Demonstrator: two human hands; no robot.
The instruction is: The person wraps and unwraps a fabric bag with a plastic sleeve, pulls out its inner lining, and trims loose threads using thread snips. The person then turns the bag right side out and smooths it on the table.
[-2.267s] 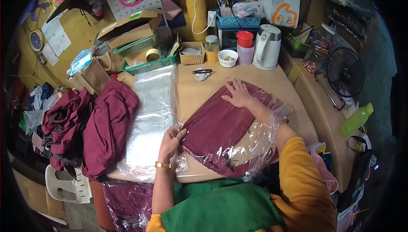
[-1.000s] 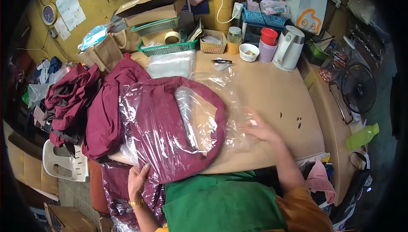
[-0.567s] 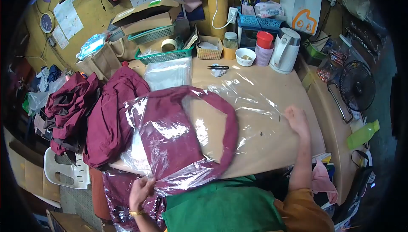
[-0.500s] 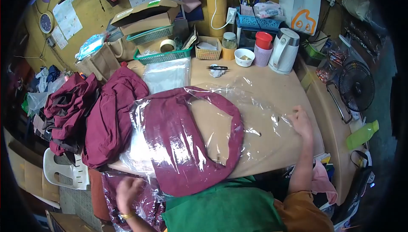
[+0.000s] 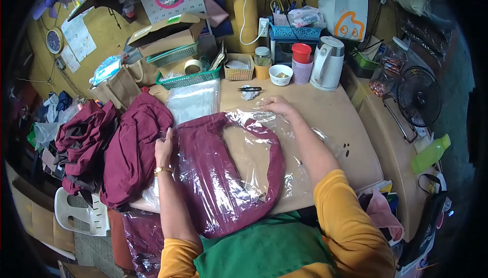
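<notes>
A maroon fabric shoulder bag (image 5: 203, 168) with a wide looped strap lies flat on the table inside a clear plastic bag (image 5: 292, 176). My left hand (image 5: 163, 148) is at the left edge of the plastic, its fingers closed there beside the maroon fabric. Near the upper part of the strap, my right hand (image 5: 279, 106) pinches the far edge of the plastic. The plastic is bunched and wrinkled under that hand. A stack of flat clear plastic bags (image 5: 193, 100) rests just beyond the shoulder bag.
Maroon fabric pieces (image 5: 134, 148) are heaped at the left. Along the back stand a green basket (image 5: 190, 79), a white bowl (image 5: 280, 76) and a kettle (image 5: 328, 64). Black tweezers (image 5: 249, 90) lie before them. Small dark bits (image 5: 347, 150) lie at the right.
My left hand has moved up from the near side to the plastic's left edge. My right hand has gone from the plastic's right end to its far edge, folding the loose plastic inward.
</notes>
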